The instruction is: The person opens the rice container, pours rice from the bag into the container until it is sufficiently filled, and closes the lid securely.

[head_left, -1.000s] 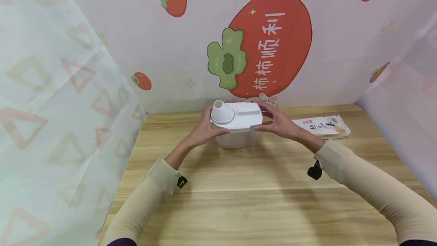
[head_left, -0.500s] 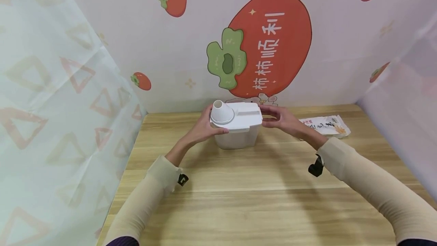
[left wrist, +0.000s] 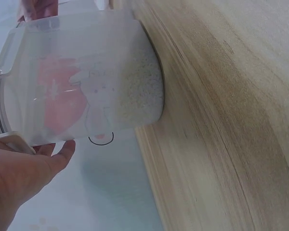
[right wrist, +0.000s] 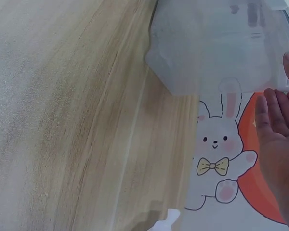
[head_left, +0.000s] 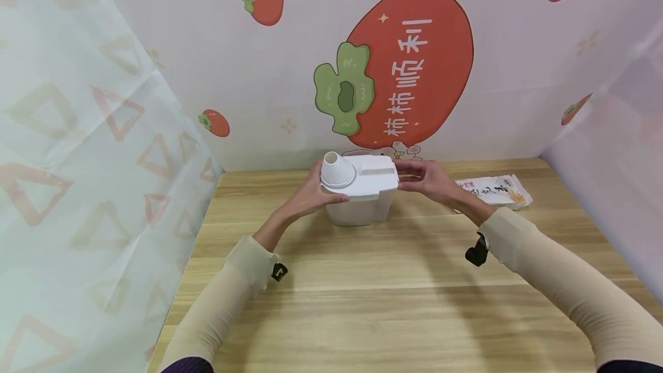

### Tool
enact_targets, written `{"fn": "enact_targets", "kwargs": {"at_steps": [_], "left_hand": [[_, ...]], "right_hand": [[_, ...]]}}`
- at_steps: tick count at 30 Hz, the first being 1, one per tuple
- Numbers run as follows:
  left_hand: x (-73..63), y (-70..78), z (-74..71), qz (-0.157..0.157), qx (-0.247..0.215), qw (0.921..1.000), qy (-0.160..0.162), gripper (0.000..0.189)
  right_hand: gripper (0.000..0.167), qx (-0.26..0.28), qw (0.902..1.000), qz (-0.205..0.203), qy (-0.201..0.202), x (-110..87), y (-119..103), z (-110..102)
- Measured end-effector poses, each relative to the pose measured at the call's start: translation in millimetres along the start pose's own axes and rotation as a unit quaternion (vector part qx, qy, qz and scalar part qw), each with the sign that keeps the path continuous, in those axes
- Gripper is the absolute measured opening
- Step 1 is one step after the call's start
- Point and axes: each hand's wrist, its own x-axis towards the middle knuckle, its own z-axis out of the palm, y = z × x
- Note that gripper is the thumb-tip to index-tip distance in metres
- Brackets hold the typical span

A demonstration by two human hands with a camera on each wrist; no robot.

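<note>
A translucent rice storage container [head_left: 359, 213] stands upright on the wooden table, near the back wall. Rice [left wrist: 139, 91] shows in its lower part in the left wrist view. Its white lid [head_left: 377, 176] has a white cone [head_left: 338, 172] with an opening at the top left. My left hand [head_left: 308, 191] grips the left end, thumb along the front of the lid and other fingers behind. At the right end, my right hand [head_left: 431, 181] touches the lid's edge. In the right wrist view its fingers [right wrist: 275, 113] look nearly straight, the thumb apart from them.
A white printed packet [head_left: 498, 190] lies flat on the table [head_left: 362, 298] to the right, partly behind my right forearm. A patterned back wall [head_left: 290, 85] rises close behind the container. Sheets hang along the left [head_left: 88, 189] and right sides.
My right hand has shifted right, from holding the lid's front and back at the right corner to its right end. The left hand and the container have stayed in place.
</note>
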Motion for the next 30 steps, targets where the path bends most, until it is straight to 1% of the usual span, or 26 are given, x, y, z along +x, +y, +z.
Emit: {"fn": "enact_targets", "kwargs": {"at_steps": [5,10,19,22,27,30], "left_hand": [[0.5,-1.2,0.0,0.0,-0.009,1.0,-0.002,0.111],[1.2,-2.3,0.6,0.006,-0.014,0.9999,-0.003,0.11],[0.6,-3.0,1.3,0.016,-0.022,0.9996,-0.006,0.108],[1.1,-3.9,0.8,0.021,-0.026,0.9994,-0.009,0.107],[1.5,-4.5,0.8,0.023,-0.023,0.9994,-0.012,0.107],[1.4,-4.4,0.7,0.022,-0.022,0.9995,-0.009,0.107]], "right_hand": [[0.059,-0.013,0.9998,-0.016,0.008,1.0,2.5,-1.6],[0.057,-0.038,0.9985,-0.038,0.014,1.3,6.3,-4.5],[0.051,-0.111,0.9908,-0.071,0.029,5.1,2.6,-3.0],[0.048,-0.123,0.9885,-0.082,0.033,6.1,1.9,-3.1],[0.05,-0.162,0.9817,-0.092,0.04,6.2,0.4,-5.6],[0.052,-0.209,0.9715,-0.105,0.04,6.1,-2.4,-8.5]]}}
